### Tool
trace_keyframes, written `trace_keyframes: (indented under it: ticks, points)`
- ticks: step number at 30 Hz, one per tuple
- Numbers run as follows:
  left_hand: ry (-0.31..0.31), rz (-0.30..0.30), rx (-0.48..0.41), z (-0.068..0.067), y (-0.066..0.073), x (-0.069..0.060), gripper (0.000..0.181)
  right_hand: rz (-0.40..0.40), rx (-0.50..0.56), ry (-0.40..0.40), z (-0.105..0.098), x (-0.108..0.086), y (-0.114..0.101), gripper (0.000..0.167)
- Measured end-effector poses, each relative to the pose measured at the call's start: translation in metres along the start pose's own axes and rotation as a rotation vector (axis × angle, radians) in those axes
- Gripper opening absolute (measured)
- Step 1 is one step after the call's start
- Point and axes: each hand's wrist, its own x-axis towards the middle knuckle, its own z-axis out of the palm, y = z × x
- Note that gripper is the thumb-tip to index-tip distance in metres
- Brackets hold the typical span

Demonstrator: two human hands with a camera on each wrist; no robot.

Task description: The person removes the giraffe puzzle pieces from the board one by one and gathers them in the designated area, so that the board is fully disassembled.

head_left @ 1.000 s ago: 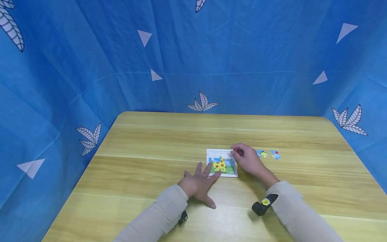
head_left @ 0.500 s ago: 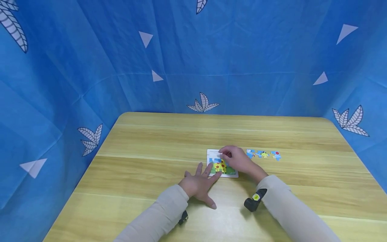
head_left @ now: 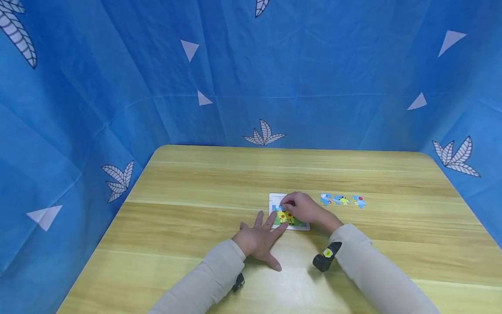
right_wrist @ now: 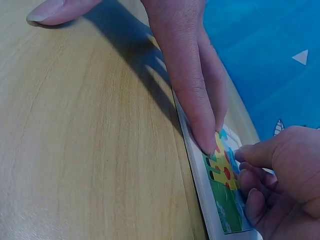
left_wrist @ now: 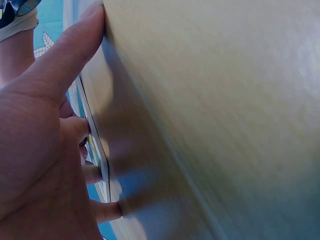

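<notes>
A small jigsaw puzzle in a white frame [head_left: 272, 198] lies on the table, with a yellow, red-spotted giraffe [right_wrist: 226, 170] on green and blue. My left hand [head_left: 259, 241] is spread with straight fingers, fingertips resting on the frame's near left part; its thumb [left_wrist: 80, 37] stretches out over the wood. Over the puzzle's top, my right hand [head_left: 303, 207] has its thumb and index finger pinched together at the blue sky area; the puzzle piece there is mostly hidden by the fingers. The right wrist view shows this thumb [right_wrist: 257, 151] close to the giraffe.
Loose puzzle pieces lie right of the frame: a blue one [head_left: 325, 199], one with a yellow part [head_left: 344, 200] and one with a red dot [head_left: 358, 201]. A blue patterned curtain [head_left: 251, 65] hangs behind the wooden table [head_left: 211, 174].
My right hand has moved left from the frame's right edge to over the puzzle's upper middle, uncovering the nearest loose blue piece. The left hand has stayed in place.
</notes>
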Motion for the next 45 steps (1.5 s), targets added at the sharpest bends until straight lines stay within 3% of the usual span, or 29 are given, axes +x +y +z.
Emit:
trace_keyframes:
  ticks: [45]
  points:
    - [-0.008,-0.005,0.005,-0.0008,0.0009,-0.0001,0.108,0.058,0.046,-0.015,0.0038,0.0019,-0.001,0.013]
